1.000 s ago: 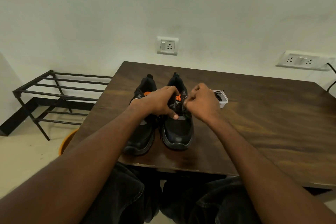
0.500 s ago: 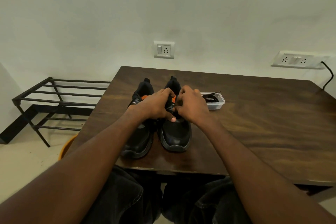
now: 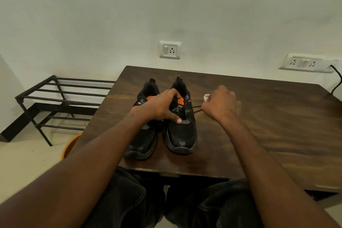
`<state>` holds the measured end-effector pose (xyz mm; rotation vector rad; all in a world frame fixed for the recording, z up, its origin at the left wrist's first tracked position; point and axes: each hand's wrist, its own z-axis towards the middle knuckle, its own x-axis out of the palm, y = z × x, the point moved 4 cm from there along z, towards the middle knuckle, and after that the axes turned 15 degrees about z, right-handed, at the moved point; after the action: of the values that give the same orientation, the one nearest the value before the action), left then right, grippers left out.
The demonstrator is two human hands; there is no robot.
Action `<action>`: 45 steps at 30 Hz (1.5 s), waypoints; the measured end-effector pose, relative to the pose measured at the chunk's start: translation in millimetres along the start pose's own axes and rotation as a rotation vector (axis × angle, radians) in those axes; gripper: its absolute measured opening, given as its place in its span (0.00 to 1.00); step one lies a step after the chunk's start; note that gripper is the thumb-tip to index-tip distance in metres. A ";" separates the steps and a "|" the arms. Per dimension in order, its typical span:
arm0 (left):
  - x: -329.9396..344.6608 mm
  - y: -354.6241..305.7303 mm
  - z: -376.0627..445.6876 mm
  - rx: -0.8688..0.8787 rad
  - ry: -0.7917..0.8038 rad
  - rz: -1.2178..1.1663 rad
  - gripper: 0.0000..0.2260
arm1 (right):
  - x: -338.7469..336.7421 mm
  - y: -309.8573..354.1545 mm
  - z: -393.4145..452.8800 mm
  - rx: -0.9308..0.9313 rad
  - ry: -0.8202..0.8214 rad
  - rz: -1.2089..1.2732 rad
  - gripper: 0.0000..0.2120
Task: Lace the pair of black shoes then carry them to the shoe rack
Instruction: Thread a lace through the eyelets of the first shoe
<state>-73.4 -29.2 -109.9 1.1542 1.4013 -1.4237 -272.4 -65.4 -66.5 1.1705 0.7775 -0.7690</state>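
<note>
Two black shoes with orange tongue tags stand side by side on the dark wooden table (image 3: 259, 126), toes toward me. My left hand (image 3: 159, 106) grips the tongue area of the right shoe (image 3: 182, 135), thumb pressed on its upper. The left shoe (image 3: 143, 139) is partly hidden under my left wrist. My right hand (image 3: 221, 104) is off to the right of that shoe, fingers curled, pulling a black lace (image 3: 196, 108) taut out of the eyelets.
A black metal shoe rack (image 3: 61, 96) stands on the floor left of the table. A small white container (image 3: 206, 96) peeks out behind my right hand. An orange bucket rim (image 3: 69, 146) shows below the table's left edge. Wall sockets sit behind.
My right hand has moved from the shoe's tongue out to the right, drawing the lace out sideways. My left hand stays on the right shoe.
</note>
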 end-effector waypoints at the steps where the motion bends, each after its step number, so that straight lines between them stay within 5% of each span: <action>1: -0.2 -0.5 0.7 0.001 0.003 0.001 0.39 | 1.6 1.0 -5.0 -0.047 0.036 -0.037 0.14; 6: -0.6 -0.8 1.0 0.005 -0.011 0.043 0.40 | 32.6 32.4 -11.3 -0.319 0.156 0.012 0.13; 14: -0.4 0.4 0.6 0.009 -0.016 0.040 0.41 | 54.8 35.3 -4.8 -0.240 0.295 0.006 0.14; 17: -2.4 -0.8 -0.6 0.007 -0.012 0.024 0.40 | 19.3 23.0 -0.3 -0.118 0.024 0.144 0.04; 20: -3.0 -0.4 -0.9 0.013 -0.003 0.014 0.39 | -23.9 -6.1 1.2 0.045 -0.249 0.170 0.05; 25: -2.2 1.1 1.1 0.036 0.001 0.040 0.40 | 0.0 -2.7 -8.6 -0.071 0.021 0.015 0.19; 29: -1.2 -0.9 4.4 0.047 -0.043 0.168 0.41 | 31.2 30.2 -7.4 -0.324 0.141 -0.007 0.14; 33: 0.2 3.1 3.6 0.033 -0.057 0.228 0.41 | 56.1 39.3 -9.5 -0.305 0.262 -0.077 0.14; 36: 0.0 4.3 3.5 0.030 -0.055 0.217 0.40 | 26.1 32.9 -3.6 -0.122 -0.019 0.109 0.03; 38: -0.6 3.0 4.4 0.039 -0.048 0.198 0.39 | -5.1 20.2 -6.4 0.112 -0.300 0.351 0.07; 40: -1.1 2.5 5.6 0.044 -0.023 0.184 0.39 | -17.5 7.2 -10.1 0.193 -0.416 0.365 0.02; 43: -1.8 2.4 4.7 0.042 -0.012 0.165 0.39 | -3.1 11.1 -11.4 -0.022 -0.169 0.124 0.20; 45: -1.1 2.1 3.3 0.044 -0.011 0.153 0.40 | 15.8 24.2 -14.1 -0.199 0.006 0.069 0.22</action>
<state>-71.3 -32.6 -109.5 1.2519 1.2517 -1.3560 -245.5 -48.3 -70.9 1.0153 0.7958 -0.6165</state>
